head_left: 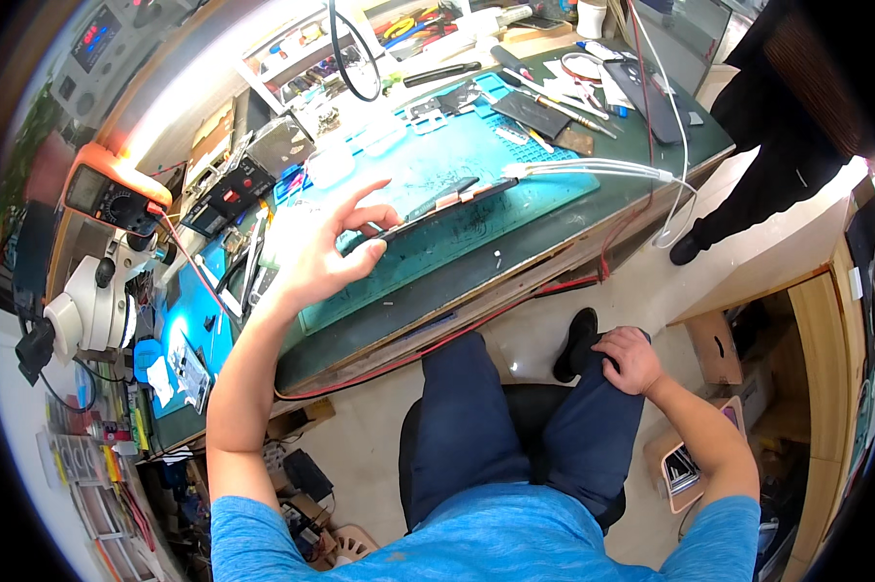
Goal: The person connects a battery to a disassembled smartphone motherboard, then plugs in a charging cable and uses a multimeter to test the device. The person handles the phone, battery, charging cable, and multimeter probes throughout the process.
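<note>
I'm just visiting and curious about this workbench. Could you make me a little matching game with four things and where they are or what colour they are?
Things:
1. Left hand
2. Right hand
3. Multimeter
4. Work mat

Descriptions:
A. Blue-green, spread on the bench
B. Resting on the person's right leg, near the knee
C. Orange casing around a dark face
D. At the left end of a slim dark device

Right pairs: 1-D, 2-B, 3-C, 4-A
</note>
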The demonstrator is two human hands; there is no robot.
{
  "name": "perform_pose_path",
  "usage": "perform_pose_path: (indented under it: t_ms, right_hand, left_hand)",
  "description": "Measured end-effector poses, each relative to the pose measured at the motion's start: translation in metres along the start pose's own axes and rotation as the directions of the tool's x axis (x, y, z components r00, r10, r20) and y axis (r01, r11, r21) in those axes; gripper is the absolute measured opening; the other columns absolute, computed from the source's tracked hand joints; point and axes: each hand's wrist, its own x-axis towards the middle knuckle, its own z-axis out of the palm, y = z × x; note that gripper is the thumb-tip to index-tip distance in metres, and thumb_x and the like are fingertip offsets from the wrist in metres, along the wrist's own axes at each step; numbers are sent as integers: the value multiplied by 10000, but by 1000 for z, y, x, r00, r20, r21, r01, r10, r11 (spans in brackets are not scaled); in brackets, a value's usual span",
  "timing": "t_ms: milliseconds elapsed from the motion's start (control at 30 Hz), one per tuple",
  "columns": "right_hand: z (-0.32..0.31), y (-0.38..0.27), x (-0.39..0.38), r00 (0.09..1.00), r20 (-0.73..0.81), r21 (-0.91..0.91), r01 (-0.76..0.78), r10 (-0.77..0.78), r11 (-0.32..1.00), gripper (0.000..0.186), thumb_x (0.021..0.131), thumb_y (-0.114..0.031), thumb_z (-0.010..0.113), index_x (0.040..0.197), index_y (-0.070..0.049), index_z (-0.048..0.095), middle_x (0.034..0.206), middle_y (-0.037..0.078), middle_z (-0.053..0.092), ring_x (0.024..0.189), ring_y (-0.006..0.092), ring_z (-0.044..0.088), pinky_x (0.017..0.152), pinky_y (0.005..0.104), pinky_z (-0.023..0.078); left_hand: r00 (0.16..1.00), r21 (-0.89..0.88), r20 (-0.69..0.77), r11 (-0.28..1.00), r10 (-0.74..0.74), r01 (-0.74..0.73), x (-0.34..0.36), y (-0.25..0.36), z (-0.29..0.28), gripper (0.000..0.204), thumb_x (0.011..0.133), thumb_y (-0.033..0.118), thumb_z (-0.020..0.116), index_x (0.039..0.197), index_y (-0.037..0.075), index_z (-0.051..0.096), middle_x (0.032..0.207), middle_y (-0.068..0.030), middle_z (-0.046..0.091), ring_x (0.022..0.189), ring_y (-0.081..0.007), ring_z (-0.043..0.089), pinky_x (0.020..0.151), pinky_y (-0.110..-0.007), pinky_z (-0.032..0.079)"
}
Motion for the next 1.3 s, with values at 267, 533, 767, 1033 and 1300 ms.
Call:
perform_pose_path:
  t_ms: [267,533,767,1033,1300]
  right_hand:
    - [1,0,0,1000,-8,3,2,-2,1000,342,792,-149,681,1114,-56,748,1118,121,731,1141,334,660,1077,463,478]
    - [4,2,1,1000,-2,-4,-3,3,1000,336,790,-148,682,1106,-55,748,1120,124,733,1138,332,662,1076,464,480]
    - [3,2,-2,1000,-19,-22,-9,8,1000,333,788,-152,683,1101,-57,749,1100,123,733,1127,330,666,1074,467,486]
    - [5,4,-3,1000,-13,-37,-15,15,999,338,793,-167,688,1111,-69,752,1105,120,732,1131,328,665,1074,463,486]
    - [5,5,-2,1000,0,-36,-13,13,999,338,800,-163,684,1118,-67,748,1107,117,731,1127,327,664,1075,466,480]
  left_hand:
    - [1000,-105,22,994,-17,19,-2,0,2,805,904,410,662,1593,45,464,1195,-27,747,1016,-159,654,1021,-347,507]
    - [999,-146,37,989,-13,19,-3,-7,2,819,915,415,674,1608,46,443,1208,-29,734,1041,-162,642,1044,-348,491]
    - [999,-127,44,992,-11,16,-3,-4,1,814,923,428,671,1606,47,444,1217,-21,736,1041,-162,648,1053,-350,488]
    - [999,-115,37,993,4,0,-3,-5,0,770,924,346,680,1605,68,450,1215,-17,737,1026,-154,649,1047,-352,492]
    - [999,-150,37,989,1,5,-3,-6,0,742,906,160,695,1606,101,454,1203,-12,740,1016,-156,653,1055,-357,497]
